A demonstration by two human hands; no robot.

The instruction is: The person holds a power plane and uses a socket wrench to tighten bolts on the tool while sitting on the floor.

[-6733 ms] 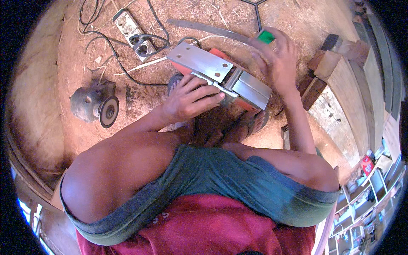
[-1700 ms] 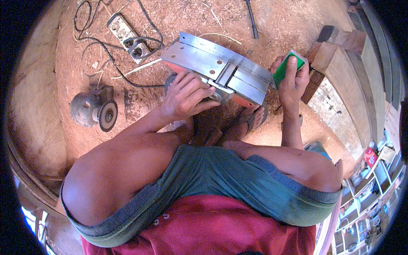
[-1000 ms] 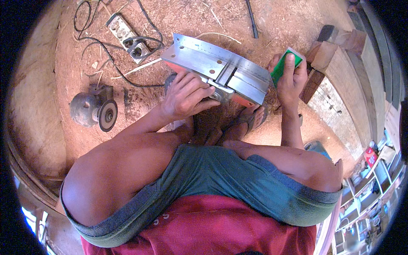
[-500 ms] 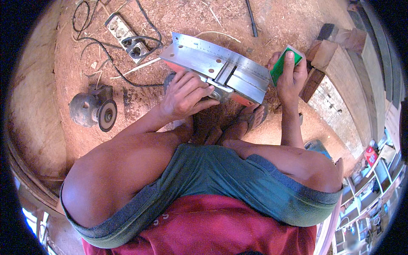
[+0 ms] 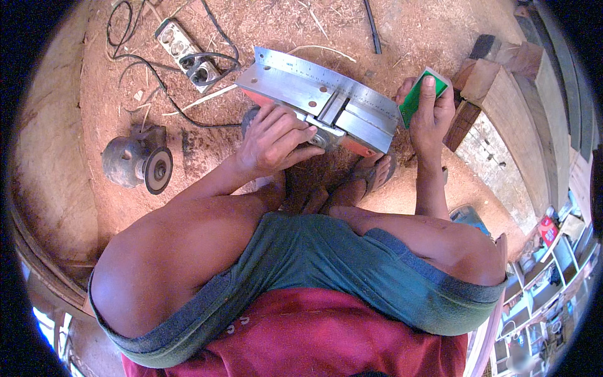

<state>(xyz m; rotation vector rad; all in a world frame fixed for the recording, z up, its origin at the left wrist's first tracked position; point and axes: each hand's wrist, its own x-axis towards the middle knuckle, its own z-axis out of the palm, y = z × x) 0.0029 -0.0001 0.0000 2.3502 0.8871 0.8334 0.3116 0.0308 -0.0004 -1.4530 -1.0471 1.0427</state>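
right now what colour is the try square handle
The try square handle is mostly green; see head view.

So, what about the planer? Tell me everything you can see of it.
The planer is upturned, its flat, silvery, metal-looking sole up, running toward the picture's lower right. Four dark round spots mark the left plate; a dark slot crosses farther right. Orange body shows beneath. The left hand grips its near side; the ruler runs along the far side, seemingly touching it. What supports it is unclear.

On the brown floor [image 5: 210,157] lie wood shavings [image 5: 276,25], a white power strip [image 5: 177,47], a black cable [image 5: 217,126], a grinder [image 5: 129,161] and a thin black rod [image 5: 372,26].
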